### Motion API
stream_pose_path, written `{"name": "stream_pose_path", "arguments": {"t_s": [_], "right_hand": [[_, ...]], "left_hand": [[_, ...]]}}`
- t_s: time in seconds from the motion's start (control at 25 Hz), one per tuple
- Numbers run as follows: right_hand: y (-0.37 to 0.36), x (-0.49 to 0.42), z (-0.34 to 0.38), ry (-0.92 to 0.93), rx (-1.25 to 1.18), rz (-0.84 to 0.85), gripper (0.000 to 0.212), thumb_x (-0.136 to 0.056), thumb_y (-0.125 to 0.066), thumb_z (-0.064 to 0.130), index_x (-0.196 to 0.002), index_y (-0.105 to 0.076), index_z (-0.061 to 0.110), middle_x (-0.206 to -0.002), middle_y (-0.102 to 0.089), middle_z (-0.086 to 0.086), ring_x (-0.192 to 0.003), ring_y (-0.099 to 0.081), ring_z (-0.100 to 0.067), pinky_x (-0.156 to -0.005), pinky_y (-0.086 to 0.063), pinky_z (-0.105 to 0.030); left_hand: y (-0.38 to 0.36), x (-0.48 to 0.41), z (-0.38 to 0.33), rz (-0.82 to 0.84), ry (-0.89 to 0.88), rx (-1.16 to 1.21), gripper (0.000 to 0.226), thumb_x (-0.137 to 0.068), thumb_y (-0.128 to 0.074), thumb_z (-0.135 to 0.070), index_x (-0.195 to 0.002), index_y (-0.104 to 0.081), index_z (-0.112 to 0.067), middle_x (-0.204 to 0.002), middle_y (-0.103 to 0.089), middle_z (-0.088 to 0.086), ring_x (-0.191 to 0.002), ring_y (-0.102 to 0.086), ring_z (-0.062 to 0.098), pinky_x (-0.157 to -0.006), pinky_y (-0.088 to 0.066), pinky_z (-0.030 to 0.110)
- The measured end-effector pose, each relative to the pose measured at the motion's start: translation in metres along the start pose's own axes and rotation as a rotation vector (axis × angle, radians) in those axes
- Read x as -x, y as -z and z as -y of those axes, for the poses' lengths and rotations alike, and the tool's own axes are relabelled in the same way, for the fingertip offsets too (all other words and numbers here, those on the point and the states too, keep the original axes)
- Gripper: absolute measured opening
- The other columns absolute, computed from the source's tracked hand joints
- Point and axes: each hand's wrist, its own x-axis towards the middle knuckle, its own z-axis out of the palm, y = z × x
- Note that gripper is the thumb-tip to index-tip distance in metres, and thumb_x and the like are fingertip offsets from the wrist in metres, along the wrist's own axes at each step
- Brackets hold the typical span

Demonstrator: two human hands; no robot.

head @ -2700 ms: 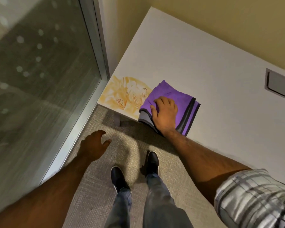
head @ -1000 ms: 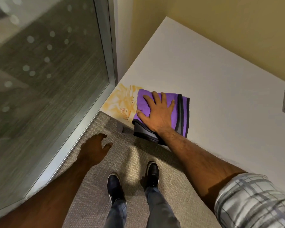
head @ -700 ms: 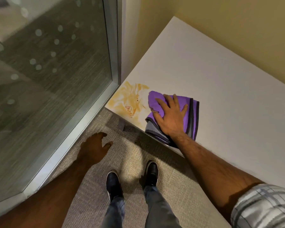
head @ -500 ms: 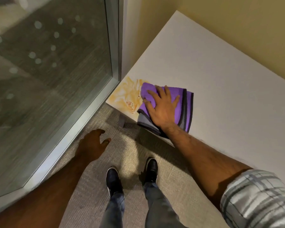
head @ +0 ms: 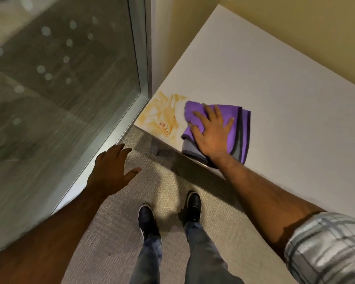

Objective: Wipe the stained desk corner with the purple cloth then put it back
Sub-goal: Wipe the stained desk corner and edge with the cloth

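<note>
Slid back right off orange stain (head: pixel 163 115); purple cloth (head: pixel 232 128) folded, grey-edged, pinned flat under right hand (head: pixel 211 136), fingers spread; left hand (head: pixel 111 171) open, empty.

Beige carpet (head: pixel 115 232), glass partition (head: pixel 59 89), yellow wall (head: pixel 295 23)

purple cloth (head: pixel 223 113): soft fabric | desk (head: pixel 275 83): smooth matt | carpet (head: pixel 115 232): rough woven

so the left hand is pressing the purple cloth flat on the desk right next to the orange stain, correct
Not quite: it is the right hand, not the left, that presses the purple cloth flat on the desk right next to the orange stain. The head view shows the left hand empty, fingers spread, out over the carpet and off the desk.
</note>
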Motion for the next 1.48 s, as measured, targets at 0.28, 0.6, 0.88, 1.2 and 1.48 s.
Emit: {"name": "stream_pose_path", "arguments": {"t_s": [0.28, 0.6, 0.88, 1.2, 1.48], "right_hand": [[0.007, 0.066, -0.038, -0.074, -0.058, -0.042, 0.041, -0.095, -0.045, 0.052, -0.132, -0.057, 0.039, -0.157, -0.038, 0.006, -0.149, -0.023, -0.022, -0.113, -0.001, -0.073], [-0.002, 0.036, -0.01, -0.02, -0.033, -0.001, 0.047, -0.095, -0.04, 0.055, -0.136, -0.054, 0.037, -0.158, -0.036, 0.002, -0.15, -0.02, -0.025, -0.114, 0.0, -0.072], [0.011, 0.059, -0.05, -0.225, -0.06, -0.088, 0.041, -0.098, -0.044, 0.052, -0.134, -0.055, 0.036, -0.158, -0.036, 0.004, -0.149, -0.023, -0.023, -0.114, 0.0, -0.072], [0.004, -0.006, -0.011, -0.083, -0.023, 0.001, 0.044, -0.098, -0.042, 0.05, -0.138, -0.053, 0.035, -0.16, -0.032, 0.003, -0.15, -0.018, -0.026, -0.112, 0.0, -0.075], [0.012, 0.009, -0.039, -0.093, -0.012, -0.062, 0.041, -0.099, -0.045, 0.047, -0.137, -0.053, 0.035, -0.159, -0.034, 0.003, -0.148, -0.024, -0.025, -0.113, -0.005, -0.073]], "left_hand": [[-0.004, -0.009, -0.007, 0.048, -0.031, -0.077, 0.098, -0.076, -0.024, -0.086, -0.153, -0.02, -0.025, -0.165, -0.013, 0.008, -0.153, -0.007, 0.024, -0.12, -0.008, 0.054], [-0.016, -0.002, -0.008, 0.043, -0.03, -0.095, 0.098, -0.077, -0.025, -0.085, -0.153, -0.022, -0.024, -0.164, -0.017, 0.01, -0.152, -0.013, 0.025, -0.119, -0.011, 0.056], [-0.01, 0.004, -0.007, 0.086, 0.102, 0.111, 0.093, -0.079, -0.028, -0.082, -0.151, -0.027, -0.023, -0.161, -0.026, 0.012, -0.148, -0.027, 0.029, -0.116, -0.027, 0.056], [-0.014, 0.021, 0.005, -0.2, -0.017, -0.199, 0.088, -0.087, -0.031, -0.073, -0.154, -0.017, -0.019, -0.166, -0.001, 0.01, -0.153, 0.002, 0.026, -0.119, 0.0, 0.056], [-0.009, 0.03, 0.013, -0.247, -0.047, -0.259, 0.086, -0.087, -0.031, -0.072, -0.156, -0.013, -0.023, -0.166, 0.001, 0.007, -0.153, 0.001, 0.026, -0.121, 0.004, 0.054]]}}
